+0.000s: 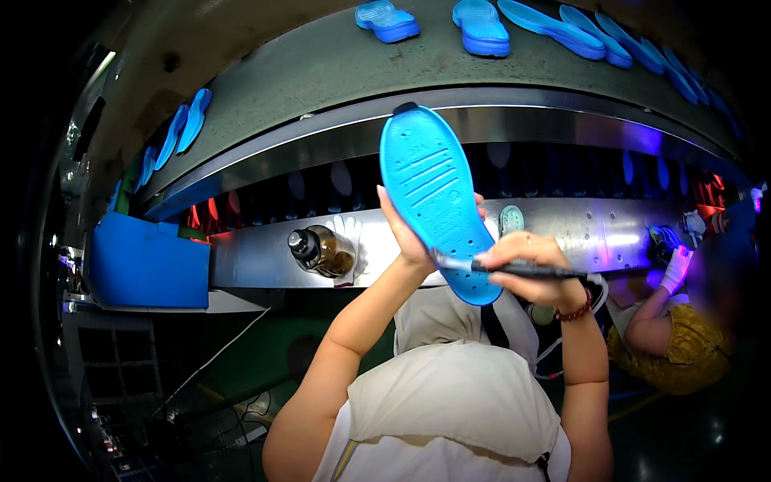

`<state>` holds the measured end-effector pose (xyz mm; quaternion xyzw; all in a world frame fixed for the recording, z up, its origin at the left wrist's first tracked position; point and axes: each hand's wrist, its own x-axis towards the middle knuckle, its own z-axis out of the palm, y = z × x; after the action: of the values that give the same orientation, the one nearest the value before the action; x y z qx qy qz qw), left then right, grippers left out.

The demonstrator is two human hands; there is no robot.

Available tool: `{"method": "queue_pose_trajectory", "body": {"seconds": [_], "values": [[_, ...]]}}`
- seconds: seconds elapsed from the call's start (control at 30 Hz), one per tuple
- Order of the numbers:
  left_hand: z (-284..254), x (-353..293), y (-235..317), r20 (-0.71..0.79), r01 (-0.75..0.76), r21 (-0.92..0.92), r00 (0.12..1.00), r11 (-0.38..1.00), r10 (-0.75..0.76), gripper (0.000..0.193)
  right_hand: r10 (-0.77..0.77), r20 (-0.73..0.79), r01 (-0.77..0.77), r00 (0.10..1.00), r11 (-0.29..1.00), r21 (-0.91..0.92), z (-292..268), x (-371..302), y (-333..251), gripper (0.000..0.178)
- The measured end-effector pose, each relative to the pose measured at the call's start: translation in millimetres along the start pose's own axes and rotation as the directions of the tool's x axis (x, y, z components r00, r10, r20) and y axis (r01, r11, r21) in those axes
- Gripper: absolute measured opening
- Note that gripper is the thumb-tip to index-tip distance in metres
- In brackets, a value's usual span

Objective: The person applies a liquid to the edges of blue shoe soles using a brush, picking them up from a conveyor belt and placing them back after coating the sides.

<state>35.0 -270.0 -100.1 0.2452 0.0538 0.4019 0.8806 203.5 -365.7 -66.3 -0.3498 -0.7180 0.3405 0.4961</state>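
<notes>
A bright blue shoe sole (430, 173) is held up over the metal bench, its grooved face toward me and tilted. My left hand (408, 233) grips it from behind and along its left edge, with fingertips showing at the right edge. My right hand (526, 259) is closed around a black-handled brush (554, 271), whose pale bristles lie at the lower part of the sole. From the handle's rear end runs a whitish tube (601, 283). A small black piece (405, 108) shows at the sole's top edge.
Beyond the metal bench (257, 261), a green conveyor belt (281, 88) carries several blue soles (482, 28). A brown bottle (329, 251) with a black cap stands left, beside a white glove (347, 227). A blue box (148, 261) sits far left; a gloved co-worker (679, 341) is at right.
</notes>
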Motion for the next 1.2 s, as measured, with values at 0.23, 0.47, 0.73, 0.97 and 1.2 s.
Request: {"method": "queue_pose_trajectory", "body": {"seconds": [0.23, 0.47, 0.73, 0.97, 1.2], "values": [[6, 7, 16, -0.094, -0.121, 0.016, 0.988, 0.992, 0.122, 0.103, 0.108, -0.125, -0.099, 0.986, 0.992, 0.074, -3, -11, 9, 0.02], [6, 4, 27, -0.079, -0.117, 0.056, 0.989, 0.992, 0.121, 0.102, 0.281, -0.102, -0.245, 0.954, 0.931, 0.269, -7, -28, 6, 0.018], [16, 4, 36, -0.023, -0.051, 0.062, 0.998, 0.997, 0.052, 0.102, 0.22, -0.011, -0.197, 0.975, 0.892, 0.406, -1, -30, 9, 0.02], [30, -24, -8, 0.002, -0.152, 0.01, 0.988, 0.988, 0.152, 0.091, 0.477, -0.229, -0.104, 0.849, 0.574, 0.812, 38, -16, 5, 0.018], [-16, -21, 29, 0.135, 0.209, 0.168, 0.963, 0.963, -0.232, 0.052, 0.277, 0.094, -0.29, 0.956, 0.939, 0.184, 6, -10, -19, 0.021]]}}
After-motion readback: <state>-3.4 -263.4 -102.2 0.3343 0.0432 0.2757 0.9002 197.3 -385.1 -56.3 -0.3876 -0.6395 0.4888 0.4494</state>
